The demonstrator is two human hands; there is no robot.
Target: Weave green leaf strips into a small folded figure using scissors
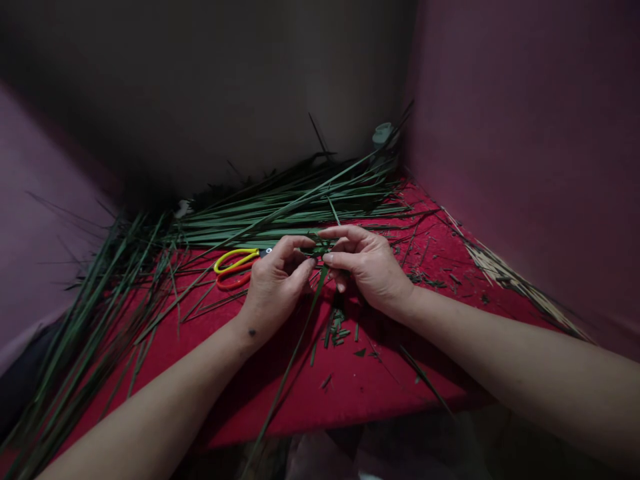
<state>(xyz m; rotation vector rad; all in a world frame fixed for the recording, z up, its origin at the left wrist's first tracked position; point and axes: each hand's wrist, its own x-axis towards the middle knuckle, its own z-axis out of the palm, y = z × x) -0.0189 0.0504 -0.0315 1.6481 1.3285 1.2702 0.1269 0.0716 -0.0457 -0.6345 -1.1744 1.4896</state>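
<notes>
Both my hands meet above the red cloth, pinching a small piece of folded green leaf strips [320, 251]. My left hand [283, 273] grips its left side between thumb and fingers. On the other side, my right hand [367, 263] pinches it with thumb and index finger. One long leaf strip [295, 363] hangs from the piece toward the table's front edge, and a thinner end sticks up behind. Fingers hide much of the folded part. Scissors [237, 268] with yellow and orange handles lie just left of my left hand, their blades partly hidden.
Long green leaves [280, 207] are heaped along the back, with more leaves [85, 333] at the left. Cut scraps [340, 330] lie on the red cloth [380, 393]. Pale thin sticks [520, 283] run along the right wall. A whitish container [383, 135] stands in the back corner.
</notes>
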